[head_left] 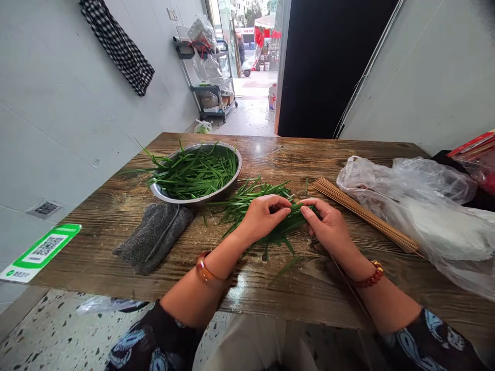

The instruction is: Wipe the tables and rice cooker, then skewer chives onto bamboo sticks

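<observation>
Green chives (288, 229) lie in a bunch on the wooden table, cut ends and loose blades spreading toward the bowl. My left hand (266, 214) pinches blades at the top of the bunch between thumb and fingers. Close beside it, my right hand (325, 221) is closed on the right end of the same chives. From below the right palm a thin skewer (350, 286) slants toward the table's front edge; how it is gripped is hidden. Behind the left hand stands a metal bowl (238, 172) heaped with more chives (197, 172).
Bamboo skewers (367, 216) lie in a bundle right of my right hand, against clear plastic bags (436, 221). A dark grey knit cloth (154, 237) rests at left. A green QR card (42, 252) is at the table's left edge. Beyond, a cart (211, 87) stands near the doorway.
</observation>
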Action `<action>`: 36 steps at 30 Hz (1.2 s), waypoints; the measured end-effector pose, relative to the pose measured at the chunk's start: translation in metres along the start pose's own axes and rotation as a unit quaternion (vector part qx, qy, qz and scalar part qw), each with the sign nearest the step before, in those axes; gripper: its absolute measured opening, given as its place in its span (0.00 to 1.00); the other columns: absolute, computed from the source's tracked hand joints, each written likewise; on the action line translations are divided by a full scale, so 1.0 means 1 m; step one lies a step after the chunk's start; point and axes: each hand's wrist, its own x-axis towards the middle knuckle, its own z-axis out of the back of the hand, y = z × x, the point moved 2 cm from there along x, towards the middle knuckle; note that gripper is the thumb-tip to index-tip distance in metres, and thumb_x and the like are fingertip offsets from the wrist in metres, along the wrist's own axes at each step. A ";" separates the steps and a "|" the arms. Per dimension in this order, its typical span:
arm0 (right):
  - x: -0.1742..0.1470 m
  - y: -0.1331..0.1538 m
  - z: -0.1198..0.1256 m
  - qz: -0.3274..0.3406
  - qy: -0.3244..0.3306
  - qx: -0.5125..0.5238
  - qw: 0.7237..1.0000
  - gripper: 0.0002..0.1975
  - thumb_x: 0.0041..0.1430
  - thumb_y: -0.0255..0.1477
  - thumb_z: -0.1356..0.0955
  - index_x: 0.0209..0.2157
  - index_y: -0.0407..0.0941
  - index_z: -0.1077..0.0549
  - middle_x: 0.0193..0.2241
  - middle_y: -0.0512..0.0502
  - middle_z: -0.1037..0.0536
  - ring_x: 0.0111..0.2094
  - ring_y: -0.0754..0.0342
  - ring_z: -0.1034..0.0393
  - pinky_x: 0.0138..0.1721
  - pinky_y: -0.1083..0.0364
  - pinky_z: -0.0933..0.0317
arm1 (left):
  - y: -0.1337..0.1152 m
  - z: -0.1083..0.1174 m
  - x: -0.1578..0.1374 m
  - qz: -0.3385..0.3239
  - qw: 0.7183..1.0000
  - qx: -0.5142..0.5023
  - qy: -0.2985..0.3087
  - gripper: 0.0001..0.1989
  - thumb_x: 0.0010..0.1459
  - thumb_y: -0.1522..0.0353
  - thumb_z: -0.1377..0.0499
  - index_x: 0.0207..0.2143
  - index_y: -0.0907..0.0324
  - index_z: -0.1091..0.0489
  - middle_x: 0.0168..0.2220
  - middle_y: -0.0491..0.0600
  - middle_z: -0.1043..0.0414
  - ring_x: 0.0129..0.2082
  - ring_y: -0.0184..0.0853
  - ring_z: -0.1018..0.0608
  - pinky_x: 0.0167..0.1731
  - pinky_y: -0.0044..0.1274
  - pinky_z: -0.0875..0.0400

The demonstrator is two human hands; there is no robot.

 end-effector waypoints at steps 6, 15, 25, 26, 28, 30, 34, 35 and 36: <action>-0.001 0.000 -0.001 0.006 0.008 0.001 1.000 0.16 0.60 0.41 0.33 0.41 0.43 0.25 0.22 0.54 0.29 0.15 0.62 0.38 0.18 0.60 0.44 | 0.003 0.001 0.001 -0.028 0.999 0.013 -0.033 0.05 0.54 0.76 0.41 0.28 0.61 0.26 0.27 0.45 0.27 0.30 0.30 0.27 0.32 0.21 0.34; -0.002 -0.002 0.002 0.020 -0.009 0.000 1.000 0.17 0.61 0.42 0.33 0.43 0.44 0.25 0.26 0.51 0.25 0.16 0.61 0.38 0.18 0.59 0.44 | 0.008 0.012 0.003 -0.072 0.982 0.042 -0.172 0.05 0.56 0.76 0.42 0.28 0.60 0.29 0.35 0.48 0.27 0.39 0.33 0.27 0.37 0.23 0.34; -0.007 0.004 -0.005 0.028 0.052 -0.009 0.998 0.17 0.62 0.41 0.34 0.44 0.43 0.25 0.16 0.56 0.33 0.15 0.60 0.39 0.18 0.60 0.46 | 0.008 0.001 0.001 -0.004 0.994 -0.035 -0.102 0.04 0.56 0.74 0.43 0.30 0.61 0.28 0.24 0.43 0.34 0.25 0.27 0.33 0.27 0.20 0.38; -0.007 0.004 -0.006 0.026 0.056 -0.010 0.998 0.17 0.62 0.41 0.34 0.44 0.43 0.25 0.16 0.56 0.32 0.15 0.60 0.38 0.18 0.60 0.46 | 0.008 0.001 0.001 0.000 0.995 -0.036 -0.096 0.04 0.55 0.74 0.42 0.30 0.61 0.28 0.24 0.43 0.33 0.25 0.27 0.32 0.27 0.20 0.38; -0.007 0.004 -0.006 0.024 0.059 -0.008 0.998 0.17 0.62 0.41 0.34 0.45 0.43 0.25 0.17 0.55 0.31 0.15 0.60 0.38 0.18 0.60 0.46 | 0.007 0.000 0.001 0.005 0.996 -0.032 -0.086 0.04 0.56 0.74 0.42 0.31 0.62 0.27 0.24 0.43 0.32 0.25 0.28 0.31 0.27 0.20 0.38; -0.006 0.004 -0.006 0.026 0.056 -0.007 0.998 0.17 0.62 0.41 0.34 0.45 0.43 0.25 0.17 0.55 0.31 0.15 0.60 0.38 0.19 0.60 0.45 | 0.005 0.000 0.000 0.006 0.997 -0.028 -0.077 0.05 0.56 0.74 0.42 0.31 0.61 0.27 0.24 0.44 0.31 0.25 0.28 0.31 0.27 0.20 0.38; -0.006 0.005 -0.005 0.026 0.058 -0.014 0.998 0.18 0.62 0.41 0.34 0.45 0.44 0.24 0.17 0.55 0.31 0.15 0.60 0.38 0.19 0.60 0.45 | 0.003 0.000 0.000 0.002 0.997 -0.031 -0.069 0.04 0.56 0.74 0.42 0.31 0.61 0.27 0.25 0.44 0.31 0.26 0.28 0.30 0.27 0.20 0.37; -0.007 0.005 -0.005 0.024 0.059 -0.014 0.998 0.18 0.62 0.41 0.34 0.46 0.44 0.25 0.17 0.55 0.31 0.15 0.60 0.38 0.19 0.60 0.44 | 0.003 -0.001 -0.001 0.002 0.997 -0.032 -0.068 0.04 0.56 0.74 0.42 0.30 0.61 0.27 0.25 0.44 0.31 0.26 0.28 0.30 0.27 0.20 0.37; -0.007 0.005 -0.005 0.023 0.060 -0.014 0.998 0.18 0.62 0.41 0.34 0.46 0.43 0.25 0.17 0.55 0.30 0.15 0.60 0.37 0.19 0.60 0.44 | 0.003 -0.001 -0.001 0.002 0.997 -0.032 -0.067 0.04 0.56 0.74 0.42 0.30 0.61 0.27 0.25 0.44 0.31 0.26 0.28 0.30 0.27 0.20 0.37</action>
